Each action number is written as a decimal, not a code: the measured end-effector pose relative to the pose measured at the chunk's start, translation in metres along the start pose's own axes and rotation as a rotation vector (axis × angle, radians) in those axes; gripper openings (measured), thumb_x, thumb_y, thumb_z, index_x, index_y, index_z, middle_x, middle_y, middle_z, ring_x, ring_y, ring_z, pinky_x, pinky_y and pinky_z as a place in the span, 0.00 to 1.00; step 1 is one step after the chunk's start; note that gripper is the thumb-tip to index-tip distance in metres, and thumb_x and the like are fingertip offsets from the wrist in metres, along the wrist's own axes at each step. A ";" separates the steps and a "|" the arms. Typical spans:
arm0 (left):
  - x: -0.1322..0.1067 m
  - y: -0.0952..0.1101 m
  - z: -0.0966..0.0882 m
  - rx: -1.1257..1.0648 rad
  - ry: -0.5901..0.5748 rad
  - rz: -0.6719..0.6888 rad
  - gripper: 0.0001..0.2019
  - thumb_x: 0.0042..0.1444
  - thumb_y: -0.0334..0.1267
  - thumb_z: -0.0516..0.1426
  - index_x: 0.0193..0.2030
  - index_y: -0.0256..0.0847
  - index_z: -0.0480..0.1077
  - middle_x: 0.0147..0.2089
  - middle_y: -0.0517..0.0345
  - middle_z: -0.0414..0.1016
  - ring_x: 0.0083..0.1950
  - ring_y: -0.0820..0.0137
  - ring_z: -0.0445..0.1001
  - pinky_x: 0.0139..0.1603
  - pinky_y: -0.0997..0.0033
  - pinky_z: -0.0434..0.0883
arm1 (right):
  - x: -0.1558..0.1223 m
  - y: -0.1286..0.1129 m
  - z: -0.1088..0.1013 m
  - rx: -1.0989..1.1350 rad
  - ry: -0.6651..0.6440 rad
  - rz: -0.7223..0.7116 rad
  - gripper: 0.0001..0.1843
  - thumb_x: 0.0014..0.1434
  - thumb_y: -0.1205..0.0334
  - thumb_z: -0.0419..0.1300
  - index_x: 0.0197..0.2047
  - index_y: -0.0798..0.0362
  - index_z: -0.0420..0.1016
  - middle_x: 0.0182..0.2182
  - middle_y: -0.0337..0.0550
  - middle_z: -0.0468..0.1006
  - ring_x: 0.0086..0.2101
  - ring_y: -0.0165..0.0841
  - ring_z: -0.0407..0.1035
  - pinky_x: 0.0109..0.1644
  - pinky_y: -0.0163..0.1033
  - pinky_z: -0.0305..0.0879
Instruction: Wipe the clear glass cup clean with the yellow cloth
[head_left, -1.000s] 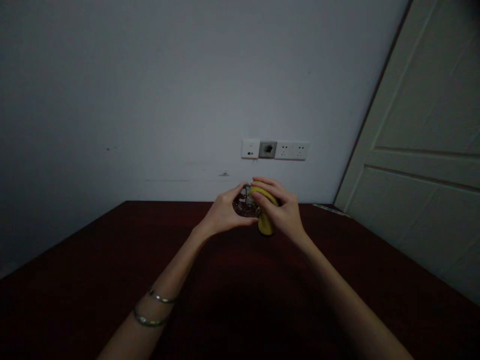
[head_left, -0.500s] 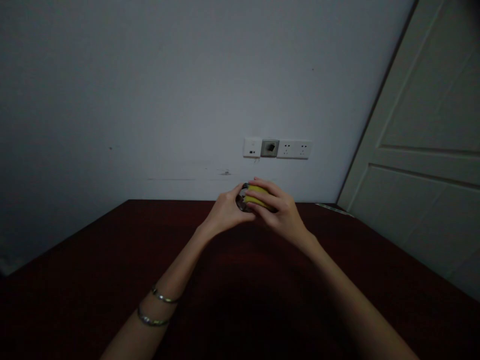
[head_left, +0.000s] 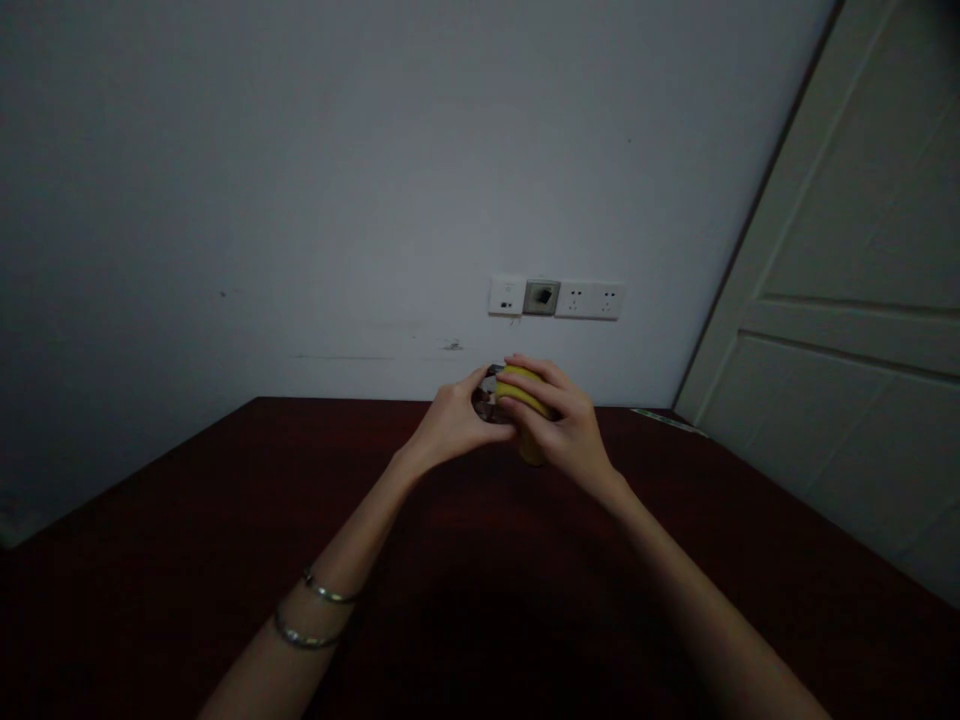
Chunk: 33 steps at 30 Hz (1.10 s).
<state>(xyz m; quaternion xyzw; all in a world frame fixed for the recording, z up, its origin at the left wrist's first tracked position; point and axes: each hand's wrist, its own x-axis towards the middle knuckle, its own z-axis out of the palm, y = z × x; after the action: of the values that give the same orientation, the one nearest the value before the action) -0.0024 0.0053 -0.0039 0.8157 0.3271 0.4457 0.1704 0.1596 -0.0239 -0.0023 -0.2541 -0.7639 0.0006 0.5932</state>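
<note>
Just above the far part of the table, my left hand (head_left: 459,418) curves its thumb and fingers round a small, shiny round object (head_left: 484,404). It looks see-through with dark glints; its exact kind is not clear. My right hand (head_left: 564,412) is closed on a yellow cloth-like piece (head_left: 523,390), its fingers laid across the top. The yellow piece presses up to the right side of the round object, and a lower part of it shows beneath my right palm. Much of both things is hidden by my fingers.
The dark red table (head_left: 315,500) reaches to a pale wall (head_left: 337,180). Sockets and a switch plate (head_left: 589,299) sit on the wall beyond my hands. A panelled door (head_left: 840,290) stands at the right, with a thin flat strip (head_left: 667,421) near it on the table.
My right hand has turned slightly, and the yellow piece has shifted a little rightward, its lower part now showing under the palm. My left hand stays nearly in place.
</note>
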 end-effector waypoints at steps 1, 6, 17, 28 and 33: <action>0.000 -0.001 0.000 0.002 0.007 0.008 0.33 0.41 0.44 0.66 0.55 0.38 0.66 0.42 0.54 0.77 0.38 0.67 0.74 0.37 0.69 0.72 | 0.001 0.001 -0.001 0.035 0.040 0.059 0.12 0.58 0.63 0.61 0.46 0.47 0.79 0.50 0.47 0.76 0.50 0.39 0.70 0.57 0.51 0.66; -0.001 -0.003 0.002 -0.011 0.022 0.062 0.40 0.37 0.48 0.68 0.58 0.35 0.64 0.47 0.50 0.76 0.44 0.62 0.75 0.45 0.63 0.73 | 0.006 0.003 -0.007 0.175 0.131 0.272 0.10 0.56 0.56 0.63 0.41 0.46 0.81 0.45 0.44 0.79 0.48 0.38 0.72 0.58 0.50 0.64; -0.002 0.003 0.002 -0.417 -0.135 -0.016 0.34 0.38 0.41 0.68 0.54 0.37 0.65 0.48 0.48 0.75 0.46 0.63 0.75 0.46 0.62 0.74 | 0.006 0.012 -0.012 0.121 0.224 0.353 0.16 0.58 0.54 0.60 0.48 0.49 0.76 0.47 0.46 0.78 0.46 0.38 0.72 0.53 0.50 0.67; 0.003 0.002 -0.004 -0.490 -0.101 -0.222 0.27 0.41 0.47 0.65 0.46 0.33 0.71 0.37 0.51 0.76 0.32 0.71 0.73 0.30 0.72 0.73 | 0.002 0.015 -0.042 -0.311 -0.342 -0.019 0.38 0.56 0.55 0.61 0.67 0.46 0.52 0.58 0.52 0.64 0.55 0.45 0.64 0.58 0.55 0.63; 0.004 0.008 -0.003 -0.478 -0.131 -0.226 0.25 0.42 0.47 0.64 0.45 0.34 0.71 0.39 0.49 0.77 0.36 0.68 0.75 0.31 0.71 0.72 | -0.001 0.011 -0.032 -0.322 -0.451 0.028 0.54 0.49 0.44 0.66 0.70 0.45 0.40 0.61 0.55 0.60 0.57 0.50 0.62 0.57 0.56 0.65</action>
<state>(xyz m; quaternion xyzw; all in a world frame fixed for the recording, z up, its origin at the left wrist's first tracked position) -0.0003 0.0024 0.0048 0.7377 0.2899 0.4345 0.4277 0.1935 -0.0240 0.0030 -0.3491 -0.8632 -0.0560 0.3603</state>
